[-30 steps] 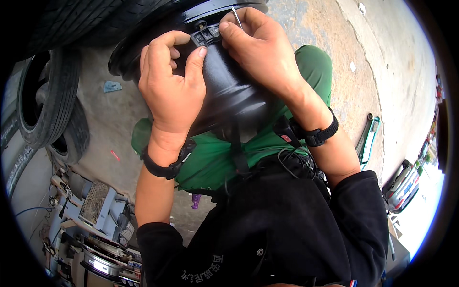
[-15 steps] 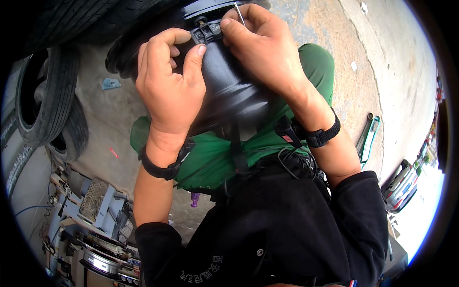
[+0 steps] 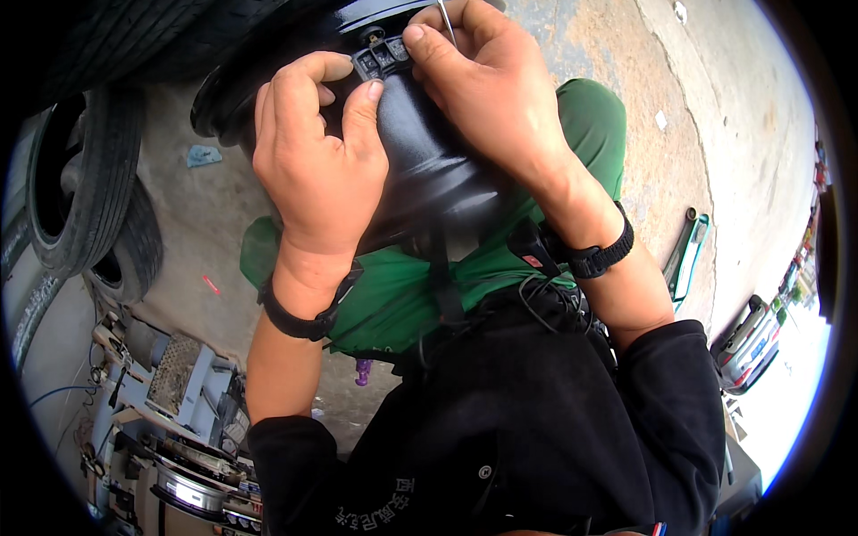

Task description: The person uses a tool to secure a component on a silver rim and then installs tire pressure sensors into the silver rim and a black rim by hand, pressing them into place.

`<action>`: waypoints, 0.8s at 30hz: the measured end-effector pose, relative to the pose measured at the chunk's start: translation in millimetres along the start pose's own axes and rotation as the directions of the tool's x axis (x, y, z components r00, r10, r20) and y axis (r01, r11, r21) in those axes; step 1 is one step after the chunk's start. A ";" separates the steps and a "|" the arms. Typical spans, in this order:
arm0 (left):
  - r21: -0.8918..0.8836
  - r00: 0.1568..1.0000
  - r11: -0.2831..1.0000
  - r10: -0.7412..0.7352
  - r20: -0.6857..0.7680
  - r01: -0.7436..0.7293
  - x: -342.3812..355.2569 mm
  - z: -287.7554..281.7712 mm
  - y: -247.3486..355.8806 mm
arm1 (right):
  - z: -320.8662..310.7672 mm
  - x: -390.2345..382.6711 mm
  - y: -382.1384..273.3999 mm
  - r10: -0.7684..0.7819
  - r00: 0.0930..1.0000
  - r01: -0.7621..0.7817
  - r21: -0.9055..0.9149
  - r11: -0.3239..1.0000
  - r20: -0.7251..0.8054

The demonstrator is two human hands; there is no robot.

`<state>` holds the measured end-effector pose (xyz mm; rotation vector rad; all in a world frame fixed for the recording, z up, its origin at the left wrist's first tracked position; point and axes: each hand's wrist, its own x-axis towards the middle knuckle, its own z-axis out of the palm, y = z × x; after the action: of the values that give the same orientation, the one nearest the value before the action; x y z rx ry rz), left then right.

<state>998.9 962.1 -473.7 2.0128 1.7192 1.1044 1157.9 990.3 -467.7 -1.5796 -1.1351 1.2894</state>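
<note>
Black and compartmented, the small plastic block point(image 3: 382, 59) sits near the top of the head view, against the glossy dark wheel point(image 3: 433, 156), its long axis slanting from lower left to upper right, straight across the gap between the two hands! On the lower-left end, the left hand point(image 3: 317, 165) has it pinched between forefinger and thumb, other fingers curled; over at the upper-right end, the right hand point(image 3: 500, 94) grips a thin metal rod point(image 3: 446, 21), thumb tip just beside the block, though whether they touch I can't tell.
</note>
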 end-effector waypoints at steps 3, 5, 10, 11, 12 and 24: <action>0.012 1.000 1.000 0.005 0.007 -0.005 0.1 0.1 -1.3 | 1.3 -1.5 -8.4 0.111 0.993 -0.114 0.079 0.990 0.039; 0.026 1.000 1.000 -0.004 0.014 0.004 -0.5 -1.2 0.5 | -0.1 -2.8 -5.6 0.092 0.995 -0.096 0.100 0.990 0.049; 0.036 1.000 0.999 0.016 0.000 -0.016 -1.1 -1.3 -1.6 | -12.5 0.1 -22.2 0.130 0.979 -0.127 -0.027 0.991 0.154; 0.044 1.000 0.999 0.017 -0.005 -0.017 -1.7 -2.3 -1.6 | -11.9 1.4 -21.0 0.121 0.981 -0.114 -0.060 0.992 0.152; 0.048 1.000 0.999 0.023 -0.008 -0.023 -1.1 -1.7 -0.4 | -13.1 2.4 -20.2 0.112 0.983 -0.100 -0.092 0.991 0.144; 0.025 0.999 1.000 -0.005 0.045 0.004 3.5 -4.8 0.1 | 1.7 -2.4 -2.8 0.025 1.000 -0.024 -0.076 0.997 0.007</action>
<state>995.6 964.1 -469.1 2.0312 1.7224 1.0328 1155.6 988.9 -464.7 -1.6496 -1.1857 1.2835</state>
